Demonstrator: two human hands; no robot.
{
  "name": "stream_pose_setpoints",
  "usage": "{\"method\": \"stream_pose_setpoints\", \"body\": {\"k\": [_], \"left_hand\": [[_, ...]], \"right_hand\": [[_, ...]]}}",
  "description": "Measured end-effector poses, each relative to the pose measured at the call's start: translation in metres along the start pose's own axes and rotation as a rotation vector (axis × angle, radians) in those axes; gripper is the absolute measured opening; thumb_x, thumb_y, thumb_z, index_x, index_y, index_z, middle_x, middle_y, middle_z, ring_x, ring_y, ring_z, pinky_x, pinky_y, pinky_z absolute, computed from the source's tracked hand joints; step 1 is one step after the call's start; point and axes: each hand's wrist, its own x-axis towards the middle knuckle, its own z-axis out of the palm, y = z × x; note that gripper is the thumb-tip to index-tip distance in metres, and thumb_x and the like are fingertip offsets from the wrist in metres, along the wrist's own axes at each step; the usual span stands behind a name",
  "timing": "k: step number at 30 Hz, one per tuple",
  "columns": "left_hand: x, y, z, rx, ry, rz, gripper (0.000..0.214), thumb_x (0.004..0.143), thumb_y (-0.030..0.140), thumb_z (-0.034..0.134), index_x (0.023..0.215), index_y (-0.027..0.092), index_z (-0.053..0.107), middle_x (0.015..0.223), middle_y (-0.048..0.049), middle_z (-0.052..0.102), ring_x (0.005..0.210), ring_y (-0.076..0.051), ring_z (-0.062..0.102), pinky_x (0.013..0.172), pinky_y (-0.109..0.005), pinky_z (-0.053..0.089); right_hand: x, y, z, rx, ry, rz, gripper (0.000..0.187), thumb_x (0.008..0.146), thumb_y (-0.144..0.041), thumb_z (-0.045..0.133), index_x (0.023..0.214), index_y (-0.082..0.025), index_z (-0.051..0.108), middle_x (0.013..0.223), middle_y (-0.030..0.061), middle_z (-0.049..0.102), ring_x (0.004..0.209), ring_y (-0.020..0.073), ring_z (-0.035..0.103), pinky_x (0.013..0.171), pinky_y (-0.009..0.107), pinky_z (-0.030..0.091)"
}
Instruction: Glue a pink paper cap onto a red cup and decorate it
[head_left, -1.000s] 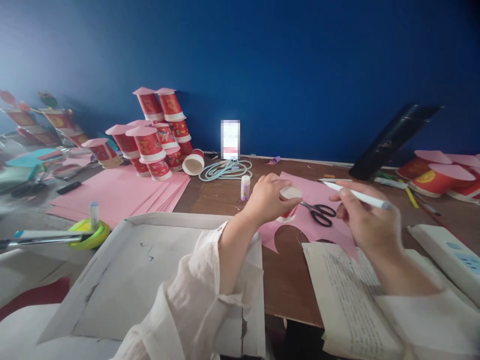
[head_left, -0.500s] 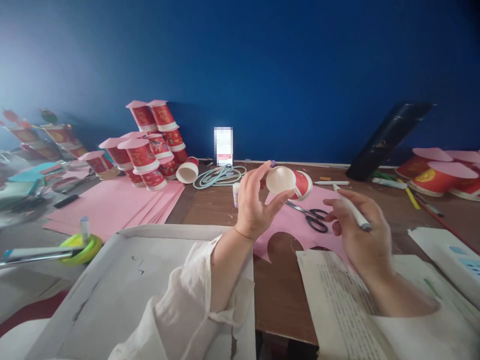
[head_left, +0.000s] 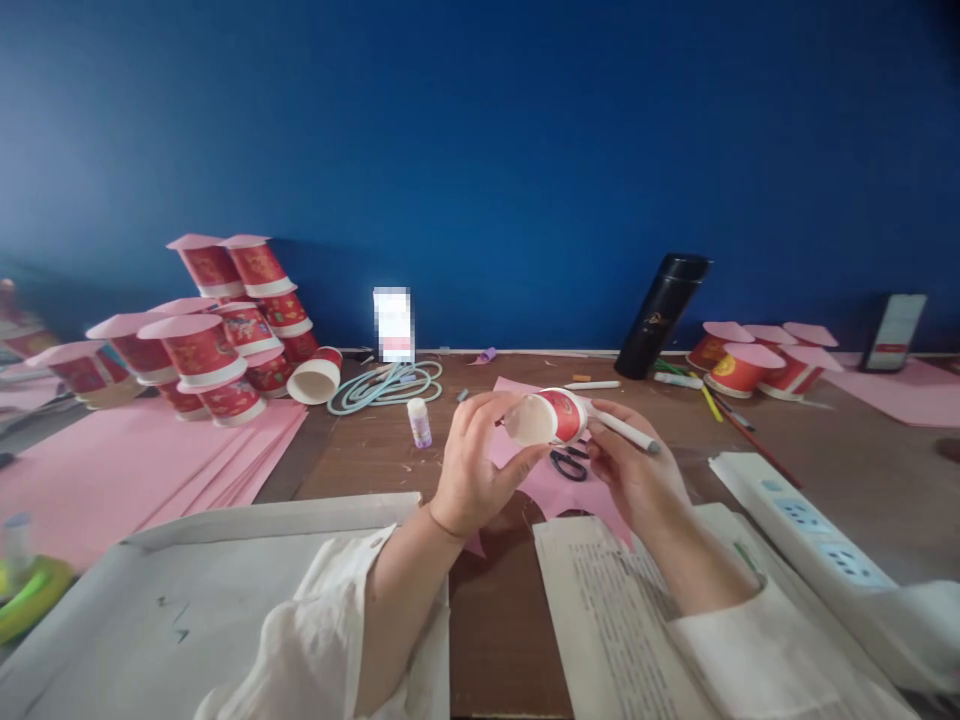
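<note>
My left hand (head_left: 472,470) grips a small red paper cup (head_left: 551,417) on its side above the table, its white base turned toward me. My right hand (head_left: 634,470) is closed on a white marker pen (head_left: 624,430), and its fingers touch the cup's right end. Below the cup lie a pink paper sheet with cut-outs (head_left: 540,470) and black scissors (head_left: 568,463). A small glue stick (head_left: 419,423) stands to the left of my hands.
Stacked red cups with pink lids (head_left: 217,330) stand on pink paper sheets (head_left: 135,465) at left. A coiled cable (head_left: 382,385), a black flask (head_left: 660,315), more lidded cups (head_left: 750,365), a power strip (head_left: 795,520), an open book (head_left: 622,630) and a white tray (head_left: 187,600) surround my hands.
My left hand lifted the cup from the pink sheet and turned it on its side. My right hand brought the pen up against the cup. The camera view swung to the right.
</note>
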Motion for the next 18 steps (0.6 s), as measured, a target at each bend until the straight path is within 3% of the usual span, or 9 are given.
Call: {"method": "stream_pose_setpoints", "body": {"k": [5, 8, 12, 18], "left_hand": [[-0.006, -0.001, 0.005, 0.011, -0.096, -0.003, 0.058, 0.086, 0.042, 0.070, 0.136, 0.023, 0.047, 0.130, -0.0125, 0.061, 0.116, -0.025, 0.059, 0.098, -0.045, 0.052], [-0.009, -0.002, 0.006, 0.019, -0.156, -0.033, 0.066, 0.088, 0.040, 0.067, 0.145, 0.022, 0.039, 0.139, -0.0152, 0.055, 0.123, -0.027, 0.056, 0.100, -0.046, 0.052], [-0.011, -0.006, 0.006, 0.134, -0.154, -0.082, 0.058, 0.092, 0.026, 0.058, 0.146, 0.020, 0.038, 0.139, -0.0164, 0.053, 0.130, -0.027, 0.051, 0.105, -0.047, 0.049], [-0.009, -0.021, 0.001, 0.294, -0.084, -0.239, 0.042, 0.089, 0.009, 0.049, 0.129, 0.019, 0.054, 0.119, -0.0116, 0.064, 0.109, -0.022, 0.063, 0.096, -0.042, 0.054]], "right_hand": [[0.013, 0.005, -0.010, -0.070, 0.090, -0.066, 0.045, 0.069, -0.036, 0.079, 0.109, -0.021, 0.065, 0.064, -0.0038, 0.061, 0.053, 0.0104, 0.053, 0.041, 0.018, 0.036], [0.037, 0.007, -0.029, -0.098, 0.387, -0.111, 0.041, 0.063, -0.026, 0.078, 0.102, -0.019, 0.065, 0.060, -0.0041, 0.060, 0.047, 0.0099, 0.052, 0.039, 0.019, 0.038], [0.069, 0.012, -0.058, -0.092, 0.607, -0.140, 0.036, 0.067, -0.025, 0.073, 0.099, -0.020, 0.058, 0.058, -0.0053, 0.060, 0.046, 0.0093, 0.053, 0.040, 0.018, 0.042], [0.084, 0.025, -0.075, -0.130, 0.691, -0.191, 0.042, 0.069, -0.027, 0.073, 0.105, -0.019, 0.052, 0.065, -0.0038, 0.063, 0.057, 0.0153, 0.066, 0.052, 0.026, 0.055]]}}
